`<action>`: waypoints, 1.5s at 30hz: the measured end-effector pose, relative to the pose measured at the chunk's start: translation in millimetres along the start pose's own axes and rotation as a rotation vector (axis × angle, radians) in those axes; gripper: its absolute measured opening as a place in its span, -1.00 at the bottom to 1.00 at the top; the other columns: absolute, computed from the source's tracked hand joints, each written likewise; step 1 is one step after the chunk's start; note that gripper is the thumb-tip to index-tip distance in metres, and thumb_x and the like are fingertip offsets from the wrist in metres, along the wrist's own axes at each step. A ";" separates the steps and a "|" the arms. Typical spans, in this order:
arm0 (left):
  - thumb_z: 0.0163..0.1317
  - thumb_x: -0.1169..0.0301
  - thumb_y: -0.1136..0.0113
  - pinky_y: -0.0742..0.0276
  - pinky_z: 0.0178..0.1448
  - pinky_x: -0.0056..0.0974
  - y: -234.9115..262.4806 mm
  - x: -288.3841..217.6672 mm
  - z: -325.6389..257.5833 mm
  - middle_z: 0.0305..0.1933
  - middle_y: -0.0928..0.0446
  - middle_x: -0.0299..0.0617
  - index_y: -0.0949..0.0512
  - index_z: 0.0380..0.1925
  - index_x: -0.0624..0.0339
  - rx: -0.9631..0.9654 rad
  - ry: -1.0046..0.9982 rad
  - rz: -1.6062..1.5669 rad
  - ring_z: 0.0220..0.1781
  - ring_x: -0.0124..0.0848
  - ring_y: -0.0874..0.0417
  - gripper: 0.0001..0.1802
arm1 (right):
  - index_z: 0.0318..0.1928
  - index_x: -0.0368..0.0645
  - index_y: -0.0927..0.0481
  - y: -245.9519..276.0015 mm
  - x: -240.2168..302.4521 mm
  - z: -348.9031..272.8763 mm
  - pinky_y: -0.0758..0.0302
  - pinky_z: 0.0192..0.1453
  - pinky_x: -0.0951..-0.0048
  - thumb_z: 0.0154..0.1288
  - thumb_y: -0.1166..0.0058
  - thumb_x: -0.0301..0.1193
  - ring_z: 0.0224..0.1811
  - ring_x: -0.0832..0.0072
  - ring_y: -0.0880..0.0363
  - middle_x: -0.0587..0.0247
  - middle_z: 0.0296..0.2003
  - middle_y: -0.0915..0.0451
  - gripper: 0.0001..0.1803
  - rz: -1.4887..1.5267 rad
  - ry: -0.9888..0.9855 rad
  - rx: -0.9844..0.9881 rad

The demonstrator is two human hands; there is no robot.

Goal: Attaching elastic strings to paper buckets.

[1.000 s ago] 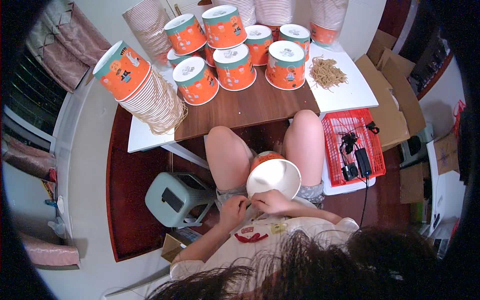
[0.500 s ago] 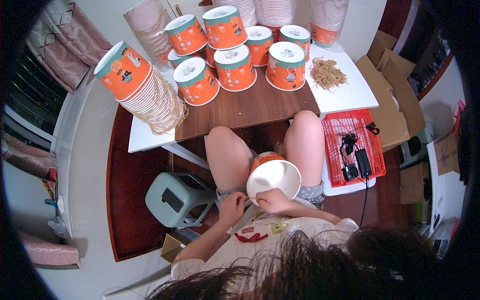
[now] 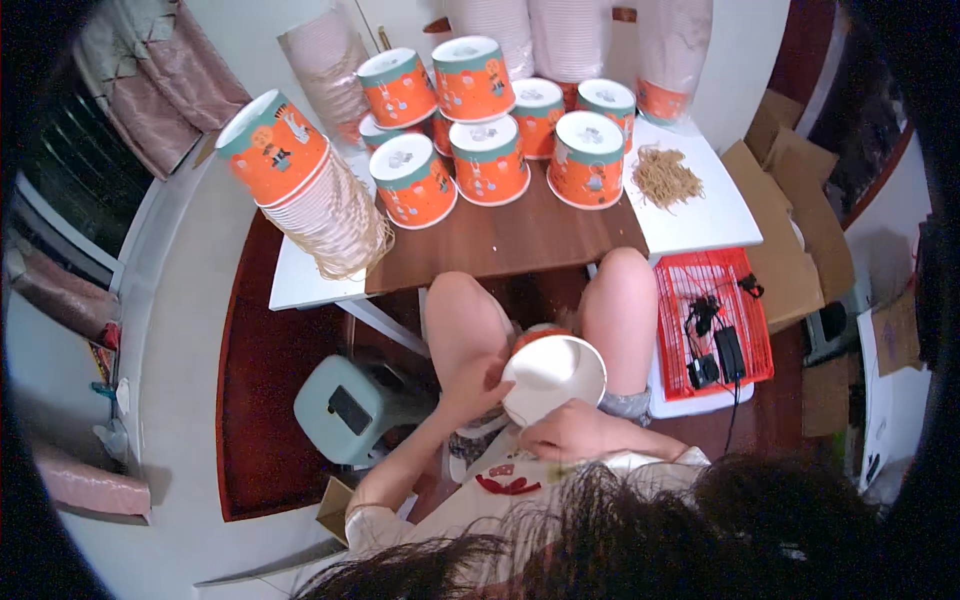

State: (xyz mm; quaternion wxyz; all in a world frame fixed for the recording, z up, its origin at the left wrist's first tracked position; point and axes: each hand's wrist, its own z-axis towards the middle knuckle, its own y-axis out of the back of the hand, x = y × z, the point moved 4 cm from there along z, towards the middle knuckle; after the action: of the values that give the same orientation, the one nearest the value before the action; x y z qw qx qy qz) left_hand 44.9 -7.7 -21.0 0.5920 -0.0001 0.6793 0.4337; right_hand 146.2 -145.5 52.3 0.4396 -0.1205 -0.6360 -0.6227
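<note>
An orange paper bucket [image 3: 558, 378] with a white inside is wedged between my thighs, its mouth tilted up toward me. My left hand [image 3: 478, 388] is closed on the left side of the bucket, with a fingertip at the rim. Just below the near rim, my right hand [image 3: 568, 430] is curled into a fist; whatever its fingers hold is hidden. On the table, several upside-down orange and green buckets [image 3: 488, 165] stand in a group, some stacked on others. Thin tan cords [image 3: 668, 178] lie heaped on the right side of the table.
A leaning stack of nested buckets [image 3: 280, 150], draped with tan cords, stands at the table's left. Wrapped stacks [image 3: 570, 40] line the back. To my right are a red basket [image 3: 668, 375] with black cables and cardboard boxes [image 3: 770, 215]. A pale green stool [image 3: 340, 410] stands left.
My left hand has moved from beside the near rim up to the bucket's left side. My right hand has shifted slightly right and down. The whole view has tilted a little.
</note>
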 end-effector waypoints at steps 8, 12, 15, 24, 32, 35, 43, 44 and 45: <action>-0.15 0.42 -0.08 -0.34 -0.40 -0.19 57.2 -50.4 55.0 -0.57 -0.38 -0.11 -0.37 -0.61 0.19 -0.114 -0.367 0.209 -0.51 -0.21 -0.43 -0.88 | -0.48 -0.06 -0.46 61.3 35.1 25.0 -0.42 -0.52 0.30 0.08 0.06 -0.29 -0.57 0.32 -0.49 0.24 -0.63 -0.44 -0.86 -0.231 0.225 -0.070; -0.14 0.52 -0.09 -0.37 -0.43 -0.20 176.6 -109.9 57.1 -0.60 -0.35 -0.10 -0.37 -0.66 0.21 -0.569 -0.198 0.409 -0.54 -0.17 -0.42 -0.91 | -0.57 -0.07 -0.40 97.0 50.0 77.9 -0.33 -0.59 0.42 -0.15 -0.07 -0.35 -0.61 0.42 -0.42 0.35 -0.60 -0.39 -0.86 -0.483 0.440 -0.243; -0.19 0.51 -0.15 -0.38 -0.57 -0.24 260.5 -134.6 44.8 -0.55 -0.34 -0.17 -0.34 -0.62 0.17 -1.066 -0.569 0.979 -0.55 -0.24 -0.45 -0.84 | -0.39 -0.13 -0.46 112.0 40.3 155.7 -0.35 -0.38 0.40 -0.10 -0.01 -0.38 -0.47 0.41 -0.43 0.33 -0.55 -0.42 -0.81 -0.650 0.493 -0.456; -0.13 0.43 -0.14 -0.40 -0.56 -0.19 414.4 -103.6 113.3 -0.50 -0.30 -0.21 -0.30 -0.58 0.11 -1.310 -0.459 1.287 -0.54 -0.22 -0.46 -0.82 | -0.34 -0.21 -0.43 141.2 67.8 349.3 -0.28 -0.21 0.38 -0.04 0.12 -0.42 -0.35 0.40 -0.41 0.26 -0.46 -0.44 -0.79 -0.879 0.689 -0.739; 0.00 0.44 -0.04 -0.41 -0.32 -0.03 435.6 -18.9 138.9 -0.37 -0.32 -0.09 -0.30 -0.43 0.15 -1.146 -0.256 1.066 -0.39 -0.05 -0.46 -0.86 | -0.23 -0.24 -0.42 96.8 2.8 402.0 -0.26 -0.20 0.36 -0.08 0.06 -0.41 -0.30 0.37 -0.43 0.23 -0.44 -0.46 -0.68 -0.848 0.452 -0.511; 0.00 0.46 -0.03 -0.42 -0.36 0.00 420.0 3.0 129.4 -0.35 -0.32 -0.08 -0.28 -0.42 0.16 -0.996 -0.076 1.124 -0.39 0.00 -0.46 -0.85 | -0.25 -0.24 -0.42 81.2 -17.0 403.3 -0.26 -0.22 0.36 -0.11 0.01 -0.38 -0.30 0.38 -0.43 0.22 -0.42 -0.47 -0.66 -0.786 0.461 -0.486; -0.03 0.53 0.02 -0.32 0.01 -0.04 427.7 -19.6 105.2 -0.05 -0.35 0.14 -0.34 -0.07 0.20 -1.206 -0.145 0.979 -0.06 0.03 -0.39 -0.59 | -0.24 -0.30 -0.46 58.2 -44.9 383.2 -0.26 -0.12 0.32 -0.06 0.13 -0.40 -0.32 0.39 -0.38 0.24 -0.45 -0.43 -0.67 -0.735 0.543 -0.653; 0.00 0.47 0.00 -0.24 0.08 -0.05 419.4 -50.2 114.2 -0.01 -0.34 0.11 -0.33 -0.05 0.18 -1.203 -0.218 0.968 -0.01 0.01 -0.36 -0.58 | -0.24 -0.30 -0.46 61.6 -50.7 379.9 -0.26 -0.12 0.32 -0.06 0.13 -0.40 -0.32 0.39 -0.38 0.24 -0.45 -0.43 -0.67 -0.740 0.529 -0.651; 0.02 0.42 -0.02 -0.17 0.15 -0.05 409.4 -78.6 123.0 0.03 -0.33 0.07 -0.33 -0.03 0.17 -1.207 -0.288 0.963 0.04 -0.02 -0.33 -0.57 | -0.23 -0.30 -0.46 63.7 -51.9 376.5 -0.25 -0.09 0.30 -0.06 0.13 -0.40 -0.33 0.38 -0.38 0.23 -0.45 -0.43 -0.66 -0.733 0.520 -0.625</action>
State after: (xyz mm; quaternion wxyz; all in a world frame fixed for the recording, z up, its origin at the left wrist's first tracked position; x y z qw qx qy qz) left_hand -43.0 279.7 292.9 0.3188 0.0291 0.1678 0.9324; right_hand 67.2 225.5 120.2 0.2799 0.1422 -0.2915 -0.9036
